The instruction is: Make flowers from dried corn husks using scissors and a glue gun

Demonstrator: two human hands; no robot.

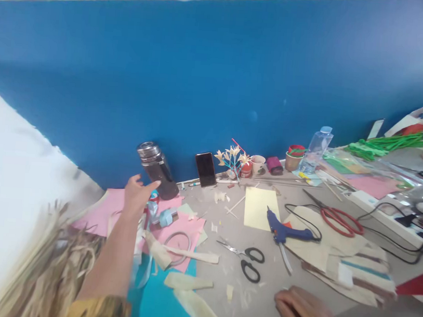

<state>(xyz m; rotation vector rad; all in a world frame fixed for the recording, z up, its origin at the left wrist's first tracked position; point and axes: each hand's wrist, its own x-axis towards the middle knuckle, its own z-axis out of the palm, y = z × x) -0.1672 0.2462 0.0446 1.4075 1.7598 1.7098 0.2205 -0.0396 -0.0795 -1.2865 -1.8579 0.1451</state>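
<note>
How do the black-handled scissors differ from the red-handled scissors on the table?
The black-handled scissors lie near the table's middle, on bare surface; the red-handled scissors lie farther right, on pale sheets. The black pair looks smaller, with short blades; the red pair has long dark blades. Neither hand touches either pair.

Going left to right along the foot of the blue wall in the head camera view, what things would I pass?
Steel flask → black phone → paper flowers → white cup → brown cup → clear plastic bottle → green sticks.

Two pairs of scissors, black-handled (249, 261) and red-handled (339, 220); one glue gun (282, 229); one flask (157, 170); one phone (205, 169); one plastic bottle (316, 149); two cups (257, 164) (293, 160).
</note>
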